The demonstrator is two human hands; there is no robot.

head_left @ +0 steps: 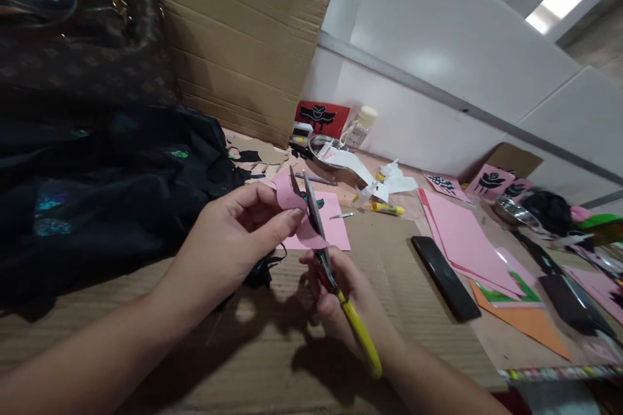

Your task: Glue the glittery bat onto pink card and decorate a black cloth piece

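Note:
My left hand [243,227] pinches a small curved piece of pink paper [288,198] between thumb and fingers. In my right hand [350,298] is a pair of scissors [357,331] with yellow handles. Their blades are parted and lie around the paper's right edge. Behind the blades, a pink sheet [335,233] with a dark green-and-black shape on it lies on the cardboard. Black scraps [260,272] sit below my left hand, partly hidden by it.
A black phone [445,279] and stacked pink sheets [467,243] lie to the right. A yellow glue stick [388,209], white paper strips [348,162] and a metal bowl [318,142] are farther back. Black fabric [121,194] and a brown handbag [87,52] fill the left.

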